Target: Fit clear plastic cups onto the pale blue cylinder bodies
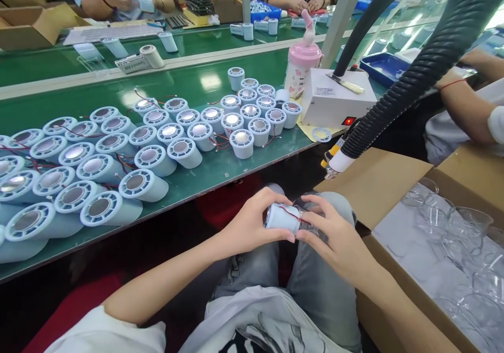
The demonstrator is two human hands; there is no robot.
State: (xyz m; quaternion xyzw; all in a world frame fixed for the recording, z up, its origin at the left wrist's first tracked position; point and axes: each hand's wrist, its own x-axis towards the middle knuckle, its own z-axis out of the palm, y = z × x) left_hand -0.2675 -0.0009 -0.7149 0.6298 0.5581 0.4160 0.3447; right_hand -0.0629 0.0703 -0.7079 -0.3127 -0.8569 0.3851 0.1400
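Note:
Over my lap, my left hand (258, 221) is wrapped round a light blue cylindrical part (282, 218) with a thin red wire along its side. Facing it, my right hand (328, 232) grips a clear plastic cup (311, 219) against the part's right end, partly hidden by my fingers. Several similar blue parts (149, 156) stand on the green table to the left, silver discs facing up and red wires between them. An open cardboard box (374, 185) on my right holds several clear cups (472, 221).
A black ribbed hose (417, 69) hangs down at the right with a white nozzle. Beside a white machine (334, 98) with a red switch stands a pink-lidded bottle (301, 64). A conveyor (189, 45) lies beyond; other people work behind it and at the right.

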